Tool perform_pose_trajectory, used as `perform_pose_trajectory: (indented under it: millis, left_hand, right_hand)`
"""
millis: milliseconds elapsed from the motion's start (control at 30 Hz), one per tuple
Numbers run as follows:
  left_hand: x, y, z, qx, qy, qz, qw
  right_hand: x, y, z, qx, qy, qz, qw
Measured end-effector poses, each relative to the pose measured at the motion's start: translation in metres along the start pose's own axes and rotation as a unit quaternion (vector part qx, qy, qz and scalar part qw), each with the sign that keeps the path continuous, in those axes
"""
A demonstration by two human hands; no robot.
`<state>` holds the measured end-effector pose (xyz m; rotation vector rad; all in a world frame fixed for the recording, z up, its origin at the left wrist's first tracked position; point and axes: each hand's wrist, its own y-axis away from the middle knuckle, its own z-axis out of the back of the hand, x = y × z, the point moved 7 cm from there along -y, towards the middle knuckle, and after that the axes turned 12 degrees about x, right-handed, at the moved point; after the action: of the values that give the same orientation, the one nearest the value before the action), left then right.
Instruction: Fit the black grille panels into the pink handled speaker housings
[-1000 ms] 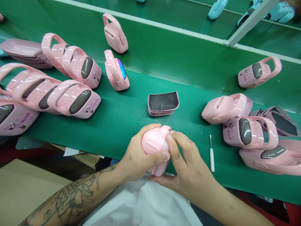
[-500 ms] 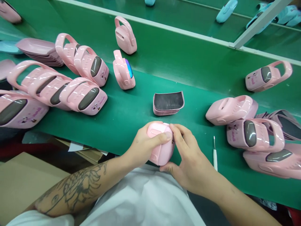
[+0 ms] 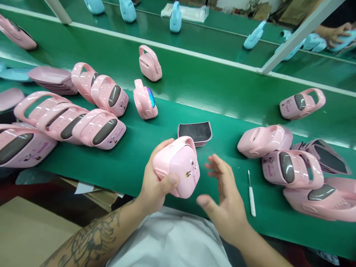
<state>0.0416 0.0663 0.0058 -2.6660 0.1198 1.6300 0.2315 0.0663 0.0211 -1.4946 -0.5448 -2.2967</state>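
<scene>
Over the green belt (image 3: 222, 139), left hand (image 3: 155, 181) grips a pink case (image 3: 178, 168), its underside hidden; right hand (image 3: 222, 196) open.

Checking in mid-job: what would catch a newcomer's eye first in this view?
Pink handled cases crowd both sides of the green conveyor belt. At the centre, the left hand grips one pink case, while the right hand hangs open beside it. Pale blue cases line a farther belt.
</scene>
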Motion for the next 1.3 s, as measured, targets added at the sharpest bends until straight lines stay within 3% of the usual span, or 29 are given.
perform_pose_trajectory:
  millis: [67,167,233,267,367,467,900,1100,1200,1300]
  left_hand:
    - [-0.001,0.001,-0.001,0.005,0.004,-0.037,0.999]
    - [-0.005,-0.002,-0.011,0.062,0.018,-0.080,0.995]
    - [-0.013,-0.006,-0.015,0.095,-0.015,-0.085,0.992]
    - [-0.017,-0.008,-0.016,0.106,-0.044,-0.075,0.991]
    - [-0.024,-0.010,-0.011,0.125,-0.106,-0.005,0.986]
    - [-0.024,-0.007,-0.005,0.124,-0.118,0.047,0.984]
    - [-0.034,-0.004,-0.013,0.082,-0.210,0.038,0.974]
    - [-0.033,0.001,-0.016,0.062,-0.214,0.094,0.970]
    - [-0.029,0.003,-0.018,0.069,-0.236,0.110,0.963]
    - [-0.022,0.004,-0.021,0.098,-0.254,0.103,0.957]
  right_hand:
    - [-0.017,-0.001,-0.026,0.046,-0.205,-0.065,0.976]
    - [-0.014,-0.009,-0.063,0.122,-0.452,-0.072,0.881]
    - [-0.010,-0.015,-0.064,0.090,-0.528,-0.049,0.843]
    - [-0.010,-0.018,-0.059,0.066,-0.541,-0.036,0.838]
    - [-0.010,-0.020,-0.037,0.013,-0.511,0.003,0.859]
    - [-0.011,-0.017,-0.023,0.007,-0.461,0.018,0.887]
    - [-0.018,-0.008,-0.022,0.028,-0.365,0.008,0.931]
    - [-0.016,-0.006,-0.028,0.062,-0.402,0.001,0.913]
    - [-0.022,-0.006,-0.022,0.006,-0.392,-0.031,0.919]
    - [-0.016,-0.005,0.003,-0.101,-0.230,-0.014,0.968]
